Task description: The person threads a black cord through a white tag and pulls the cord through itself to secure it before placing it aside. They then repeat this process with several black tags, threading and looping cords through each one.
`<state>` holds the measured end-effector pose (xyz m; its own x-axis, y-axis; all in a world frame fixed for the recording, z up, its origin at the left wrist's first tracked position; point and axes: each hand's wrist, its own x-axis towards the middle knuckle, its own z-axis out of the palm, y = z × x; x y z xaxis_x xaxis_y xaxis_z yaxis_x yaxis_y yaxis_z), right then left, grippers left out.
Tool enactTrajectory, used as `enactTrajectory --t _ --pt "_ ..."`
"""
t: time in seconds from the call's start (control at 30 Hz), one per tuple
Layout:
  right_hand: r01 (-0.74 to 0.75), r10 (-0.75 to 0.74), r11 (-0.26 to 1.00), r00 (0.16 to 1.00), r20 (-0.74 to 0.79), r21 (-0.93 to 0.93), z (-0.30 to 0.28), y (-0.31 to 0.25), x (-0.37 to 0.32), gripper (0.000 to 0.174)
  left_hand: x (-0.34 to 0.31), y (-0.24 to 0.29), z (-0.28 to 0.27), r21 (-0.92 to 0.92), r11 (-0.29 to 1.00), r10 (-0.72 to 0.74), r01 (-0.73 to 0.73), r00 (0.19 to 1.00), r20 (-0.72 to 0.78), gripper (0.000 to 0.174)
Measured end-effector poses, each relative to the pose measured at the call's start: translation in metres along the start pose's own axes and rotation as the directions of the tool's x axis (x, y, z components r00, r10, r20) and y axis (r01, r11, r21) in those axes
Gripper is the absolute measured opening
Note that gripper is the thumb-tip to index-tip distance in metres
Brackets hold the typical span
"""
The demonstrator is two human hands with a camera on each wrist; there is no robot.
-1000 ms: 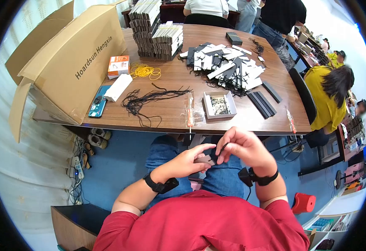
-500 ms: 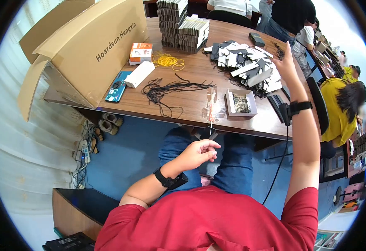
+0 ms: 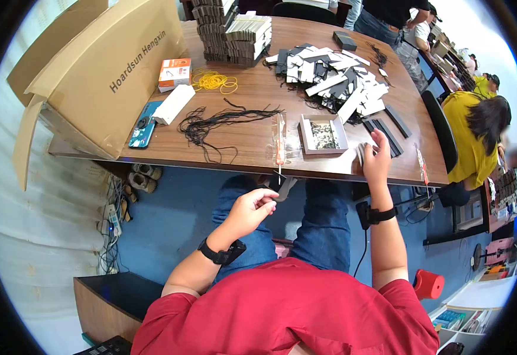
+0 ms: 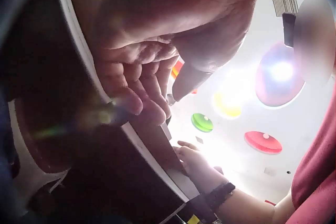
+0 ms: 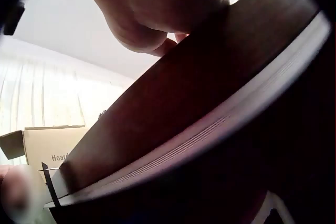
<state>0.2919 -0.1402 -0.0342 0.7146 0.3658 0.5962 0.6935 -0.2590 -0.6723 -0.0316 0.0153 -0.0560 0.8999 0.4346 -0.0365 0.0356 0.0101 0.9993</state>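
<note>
My left hand (image 3: 250,212) hovers over my lap in front of the table, with its fingers loosely curled. No object shows between them in the left wrist view, where this hand (image 4: 152,50) fills the upper middle. My right hand (image 3: 378,158) is over the table's front edge at the right, its fingers relaxed. A pale grey blur shows beside its thumb. Nearest to it are long black strips (image 3: 388,139) and a white open box (image 3: 323,148) of small dark and light pieces. Behind lies a pile of white and black pieces (image 3: 329,74) with black cords.
Loose black cords (image 3: 211,125), an orange-handled tool (image 3: 280,148), yellow bands (image 3: 214,81), a blue phone (image 3: 145,127) and a white carton (image 3: 174,104) lie on the table (image 3: 252,83). A large cardboard box (image 3: 116,77) stands left, stacked pieces (image 3: 249,38) at the back.
First both hands held a small greyish card with a black cord over my lap. My right hand then reached over the pile and has drawn back, nothing clearly held; the left stays over my lap.
</note>
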Motion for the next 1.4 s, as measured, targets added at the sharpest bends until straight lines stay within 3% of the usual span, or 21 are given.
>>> enactTrajectory --t 0.1,0.17,0.23,0.33,0.43,0.57,0.67,0.7,0.73,0.77,0.8,0.83,0.97,1.03,1.1,1.2,1.3,1.4 --pt "-0.023 0.024 1.0 0.993 -0.114 0.011 -0.002 -0.001 -0.01 0.027 0.0 -0.01 0.002 0.032 0.999 -0.042 0.042 0.999 -0.022 0.022" --pt "-0.025 0.017 0.997 0.995 -0.1 -0.08 0.0 0.0 -0.014 0.02 -0.001 -0.012 0.005 0.08 0.996 -0.026 0.031 0.998 -0.057 0.022" --pt "0.082 -0.118 0.961 0.985 -0.123 -0.265 0.003 -0.009 -0.014 0.014 0.0 -0.01 0.009 0.131 0.991 -0.03 0.039 0.997 -0.07 0.022" --pt "0.14 -0.161 0.894 0.987 -0.013 -0.426 0.004 -0.015 -0.01 0.01 0.002 -0.013 0.008 0.143 0.989 -0.004 0.021 0.993 -0.114 0.021" --pt "0.16 -0.156 0.874 0.987 0.046 -0.46 0.004 -0.021 -0.008 0.007 0.008 -0.004 -0.01 0.239 0.971 0.041 0.001 0.985 -0.168 0.02" --pt "0.191 -0.183 0.867 0.981 0.061 -0.461 0.006 -0.015 -0.008 0.007 0.02 0.017 -0.062 0.393 0.914 0.268 -0.101 0.878 -0.397 0.016" --pt "0.184 -0.158 0.862 0.983 0.095 -0.472 0.005 -0.016 -0.008 0.008 0.026 0.053 -0.111 0.644 0.763 0.473 -0.056 0.727 -0.498 0.011" --pt "0.187 -0.161 0.86 0.982 0.097 -0.474 0.005 -0.016 -0.009 0.009 0.029 0.062 -0.13 0.785 0.618 0.568 0.036 0.67 -0.478 0.01" --pt "0.177 -0.148 0.859 0.984 0.097 -0.481 0.005 -0.018 -0.009 0.008 0.034 0.068 -0.151 0.837 0.538 0.608 0.093 0.645 -0.463 0.012" --pt "0.184 -0.156 0.861 0.983 0.099 -0.474 0.006 -0.018 -0.01 0.008 0.041 0.071 -0.17 0.854 0.442 0.592 0.274 0.626 -0.507 0.018" --pt "0.19 -0.162 0.861 0.982 0.1 -0.471 0.006 -0.017 -0.009 0.008 0.047 0.066 -0.192 0.88 0.323 0.641 0.349 0.603 -0.475 0.029" --pt "0.192 -0.166 0.861 0.981 0.096 -0.471 0.005 -0.015 -0.009 0.008 0.054 0.064 -0.21 0.857 0.309 0.599 0.413 0.615 -0.513 0.036" --pt "0.172 -0.149 0.867 0.985 0.086 -0.469 0.004 -0.017 -0.009 0.007 0.081 0.046 -0.256 0.794 0.415 0.436 0.444 0.669 -0.602 0.036" --pt "0.168 -0.153 0.871 0.986 0.07 -0.462 0.005 -0.018 -0.009 0.006 0.085 0.043 -0.26 0.816 0.382 0.473 0.434 0.666 -0.577 0.032" --pt "0.169 -0.159 0.871 0.985 0.061 -0.461 0.005 -0.019 -0.009 0.005 0.087 0.041 -0.264 0.775 0.503 0.451 0.381 0.649 -0.612 0.023" --pt "0.168 -0.154 0.871 0.986 0.068 -0.462 0.003 -0.021 -0.01 0.005 0.087 0.048 -0.257 0.62 0.625 0.302 0.474 0.585 -0.752 0.016" --pt "0.185 -0.171 0.866 0.983 0.074 -0.464 0.004 -0.021 -0.009 0.006 0.077 0.046 -0.256 0.78 0.497 0.596 0.38 0.504 -0.625 0.016" --pt "0.163 -0.146 0.87 0.987 0.072 -0.466 0.004 -0.022 -0.01 0.01 0.06 0.072 -0.231 0.82 0.563 0.734 0.1 0.394 -0.553 0.01"
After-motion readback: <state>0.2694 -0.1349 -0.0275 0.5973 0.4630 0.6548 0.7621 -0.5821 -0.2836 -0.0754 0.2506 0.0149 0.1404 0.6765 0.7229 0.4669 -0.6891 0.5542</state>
